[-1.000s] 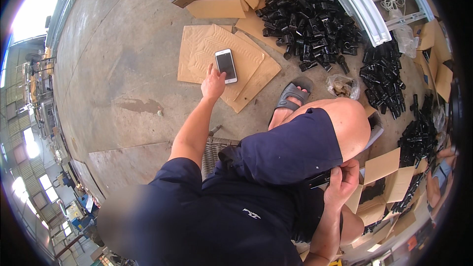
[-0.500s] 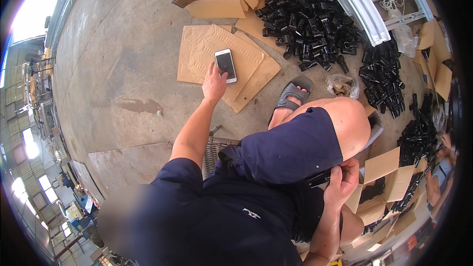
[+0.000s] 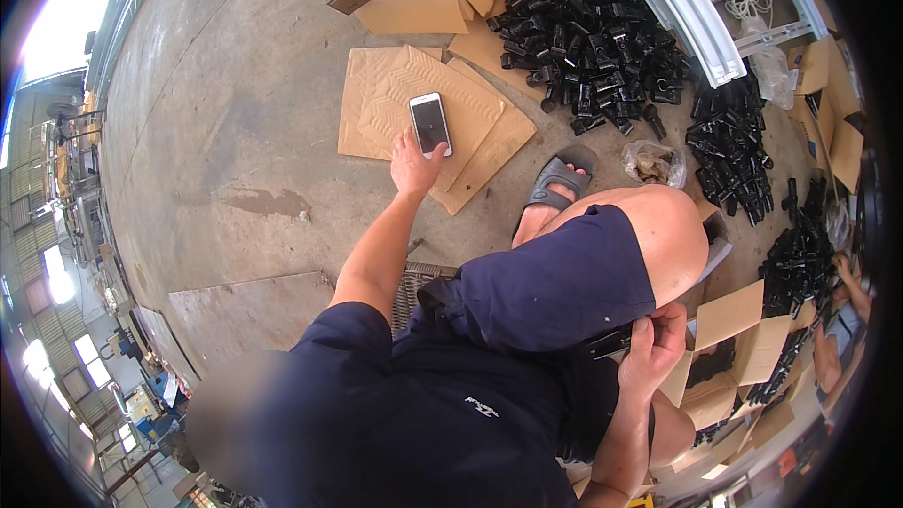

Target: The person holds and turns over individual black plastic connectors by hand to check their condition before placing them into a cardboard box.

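Note:
A white-framed smartphone (image 3: 431, 122) with a dark screen lies on flat cardboard sheets (image 3: 484, 136) on the floor. My left hand (image 3: 414, 167) is stretched out to the phone's lower end, its fingers apart and the thumb by the bottom edge. Beside my bent knee, my right hand (image 3: 649, 353) is closed with its fingers curled in. A dark black part (image 3: 609, 344) shows between that hand and my shorts; its far end is hidden, so its exact kind does not show.
A large heap of black parts (image 3: 593, 42) lies beyond my sandalled foot, with another pile (image 3: 729, 146) to its right. A clear plastic bag (image 3: 654, 165) rests nearby. Open cardboard boxes (image 3: 729, 315) stand at my right. Another person (image 3: 837, 339) is at the far right edge.
My left hand has drawn back slightly from the phone's screen toward its lower end. My right hand stays in place. The other person's arm at the far right has shifted.

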{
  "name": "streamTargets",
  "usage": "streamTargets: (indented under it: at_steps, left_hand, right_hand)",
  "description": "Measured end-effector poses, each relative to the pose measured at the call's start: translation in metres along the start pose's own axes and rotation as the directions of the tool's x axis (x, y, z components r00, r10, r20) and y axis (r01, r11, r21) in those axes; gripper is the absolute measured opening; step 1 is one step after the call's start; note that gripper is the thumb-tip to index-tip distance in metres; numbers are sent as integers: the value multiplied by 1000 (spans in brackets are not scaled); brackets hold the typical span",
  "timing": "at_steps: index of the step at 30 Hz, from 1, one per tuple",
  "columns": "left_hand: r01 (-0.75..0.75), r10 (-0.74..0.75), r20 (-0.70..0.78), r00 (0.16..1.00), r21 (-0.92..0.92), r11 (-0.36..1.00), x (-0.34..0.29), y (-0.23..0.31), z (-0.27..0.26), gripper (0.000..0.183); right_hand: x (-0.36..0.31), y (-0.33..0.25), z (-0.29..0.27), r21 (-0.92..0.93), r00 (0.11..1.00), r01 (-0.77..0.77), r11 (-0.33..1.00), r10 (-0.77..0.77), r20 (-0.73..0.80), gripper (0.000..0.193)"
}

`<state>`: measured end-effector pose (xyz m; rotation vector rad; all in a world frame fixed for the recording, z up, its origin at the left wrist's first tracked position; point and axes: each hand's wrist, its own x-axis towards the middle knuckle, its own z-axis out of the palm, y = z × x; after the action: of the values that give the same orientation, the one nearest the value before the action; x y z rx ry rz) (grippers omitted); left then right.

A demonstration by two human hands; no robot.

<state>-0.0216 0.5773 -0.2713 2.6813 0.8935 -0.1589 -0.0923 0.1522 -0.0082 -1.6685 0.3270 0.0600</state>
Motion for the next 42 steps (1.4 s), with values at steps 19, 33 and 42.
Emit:
streamTargets:
  at_steps: [19,33,42]
  left_hand:
    - [-7,7,9,1000,9,1000,31,18,10,107]
    - [-111,110,87,990,11,994,32,0,6,96]
    - [-102,100,-41,994,-51,994,27,1,12,86]
  right_hand:
    - [3,-1,0,-35,1000,-27,999,27,0,32]
    - [6,-1,-2,-68,1000,3,998,-1,17,31]
    - [6,-1,-2,-45,1000,-6,999,6,1,32]
